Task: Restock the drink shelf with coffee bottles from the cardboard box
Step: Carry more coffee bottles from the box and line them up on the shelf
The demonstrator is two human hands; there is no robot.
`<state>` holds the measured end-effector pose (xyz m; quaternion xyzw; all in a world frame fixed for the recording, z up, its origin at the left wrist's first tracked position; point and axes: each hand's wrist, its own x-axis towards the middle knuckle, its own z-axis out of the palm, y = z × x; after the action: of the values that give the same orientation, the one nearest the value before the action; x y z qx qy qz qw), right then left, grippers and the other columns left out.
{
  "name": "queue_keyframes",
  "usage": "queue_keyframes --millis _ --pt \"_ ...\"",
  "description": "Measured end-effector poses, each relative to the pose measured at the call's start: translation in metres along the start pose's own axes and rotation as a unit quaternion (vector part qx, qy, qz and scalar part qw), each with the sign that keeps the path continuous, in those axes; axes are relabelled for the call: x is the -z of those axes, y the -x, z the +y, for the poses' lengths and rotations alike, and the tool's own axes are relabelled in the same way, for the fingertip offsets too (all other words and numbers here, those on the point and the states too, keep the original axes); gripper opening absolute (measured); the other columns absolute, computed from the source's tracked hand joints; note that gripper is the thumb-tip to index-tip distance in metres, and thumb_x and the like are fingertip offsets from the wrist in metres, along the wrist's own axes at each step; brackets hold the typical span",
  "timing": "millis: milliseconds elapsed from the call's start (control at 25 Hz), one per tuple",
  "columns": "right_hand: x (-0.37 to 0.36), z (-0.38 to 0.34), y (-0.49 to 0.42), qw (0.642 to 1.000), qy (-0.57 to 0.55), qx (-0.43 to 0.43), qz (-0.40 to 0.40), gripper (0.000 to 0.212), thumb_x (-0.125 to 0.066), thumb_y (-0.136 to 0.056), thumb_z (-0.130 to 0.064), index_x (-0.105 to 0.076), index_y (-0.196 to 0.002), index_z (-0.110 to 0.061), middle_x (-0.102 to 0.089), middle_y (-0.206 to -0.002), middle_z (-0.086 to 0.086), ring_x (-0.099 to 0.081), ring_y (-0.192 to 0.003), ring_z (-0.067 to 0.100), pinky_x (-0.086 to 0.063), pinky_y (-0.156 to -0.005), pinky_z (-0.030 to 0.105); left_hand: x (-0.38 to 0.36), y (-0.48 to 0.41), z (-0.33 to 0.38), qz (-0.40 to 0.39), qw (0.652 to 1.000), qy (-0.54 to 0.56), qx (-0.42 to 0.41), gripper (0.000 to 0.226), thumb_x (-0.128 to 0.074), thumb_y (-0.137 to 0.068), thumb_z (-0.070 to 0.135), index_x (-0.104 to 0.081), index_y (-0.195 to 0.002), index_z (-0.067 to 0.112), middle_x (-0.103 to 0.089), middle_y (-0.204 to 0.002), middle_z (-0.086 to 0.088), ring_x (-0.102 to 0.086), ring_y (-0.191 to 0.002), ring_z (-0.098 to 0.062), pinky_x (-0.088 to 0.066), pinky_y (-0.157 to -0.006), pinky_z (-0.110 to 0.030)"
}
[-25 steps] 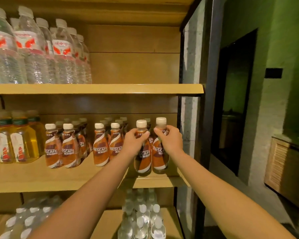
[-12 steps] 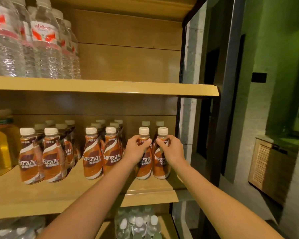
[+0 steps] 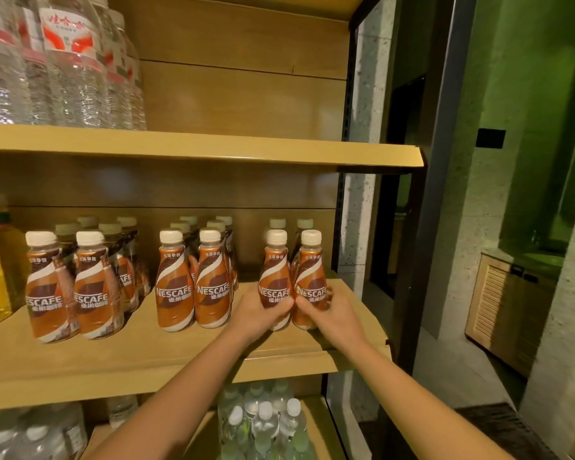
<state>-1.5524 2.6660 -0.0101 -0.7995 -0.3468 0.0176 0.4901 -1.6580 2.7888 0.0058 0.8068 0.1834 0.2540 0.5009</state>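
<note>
On shelf [image 3: 113,363], hands [image 3: 258,315] [image 3: 329,315] around coffee bottles [image 3: 274,270] [image 3: 309,270]

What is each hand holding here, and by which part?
The left hand grips one coffee bottle around its lower body; the right hand grips the neighbouring coffee bottle the same way.

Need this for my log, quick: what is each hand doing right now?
Left hand: grip closed around the left coffee bottle, low on its body.
Right hand: grip closed around the right coffee bottle beside it.
</note>
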Motion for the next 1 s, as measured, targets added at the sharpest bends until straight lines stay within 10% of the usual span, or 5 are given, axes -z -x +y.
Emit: queue_keyframes --millis 280,1000 --pt "-0.012 0.019 -0.012 0.967 0.252 0.014 0.021 0.055 -0.051 -0.082 -0.065 -0.058 -0.109 -0.017 -0.065 -0.113 0.004 -0.057 -0.107 0.023 -0.044 -0.092 0.035 -0.006 -0.025 -0.037 0.035 0.959 -0.282 0.023 0.070 -0.058 -0.077 0.061 -0.044 -0.131 0.018 -0.049 -0.128 -0.004 -0.046 -0.120 -0.023 -0.041 -0.102 -0.040" --pt "-0.027 0.034 -0.090 0.949 0.315 0.000 -0.017 0.072 -0.045 -0.085 -0.065 -0.049 -0.127 -0.007 -0.055 -0.130 0.013 -0.049 -0.122 0.028 -0.039 -0.103 0.043 -0.015 -0.085 -0.041 0.063 0.931 -0.347 0.094 0.086 -0.042 -0.081 0.070 -0.031 -0.140 0.008 -0.038 -0.145 -0.013 -0.034 -0.135 -0.030 -0.030 -0.111 -0.045"
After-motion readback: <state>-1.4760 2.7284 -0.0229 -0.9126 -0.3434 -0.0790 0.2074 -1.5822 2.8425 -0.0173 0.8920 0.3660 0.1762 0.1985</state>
